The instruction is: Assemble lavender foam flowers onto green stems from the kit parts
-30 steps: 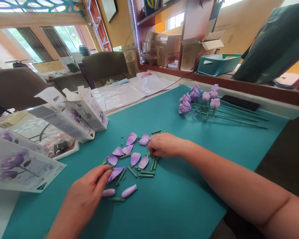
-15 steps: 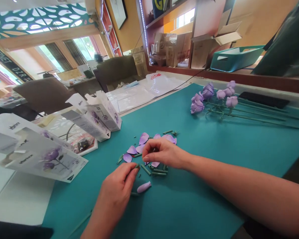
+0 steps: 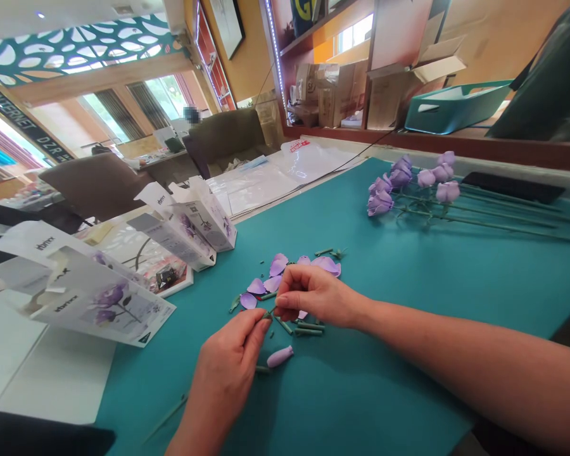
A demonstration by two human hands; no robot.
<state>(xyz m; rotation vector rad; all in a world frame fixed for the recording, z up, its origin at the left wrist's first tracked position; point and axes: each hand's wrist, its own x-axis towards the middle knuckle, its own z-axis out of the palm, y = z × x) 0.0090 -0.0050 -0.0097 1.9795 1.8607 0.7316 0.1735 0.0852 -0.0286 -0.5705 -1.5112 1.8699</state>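
My left hand [image 3: 235,354] is closed, thumb and forefinger pinching a small green flower part [image 3: 268,315]. Right beside it, my right hand [image 3: 308,292] is also closed in a pinch at the same green part; whether a second tiny piece is between its fingers is too small to tell. Loose purple petals [image 3: 256,287] lie behind the hands, partly hidden by my right hand. Short green stem tubes [image 3: 310,329] rest below that hand. A purple bud piece [image 3: 280,356] lies just right of my left hand, with another green tube [image 3: 262,370] partly behind the fingers.
Finished purple flowers [image 3: 399,180] on long green stems lie at the back right, near a black flat object [image 3: 513,187]. Opened white boxes [image 3: 109,304] stand along the left of the green mat [image 3: 384,392]. A thin green stem [image 3: 166,418] lies at the front left.
My right hand's fingertips have come down to the green part in my left hand, so the two hands now meet. The whole view has shifted slightly.
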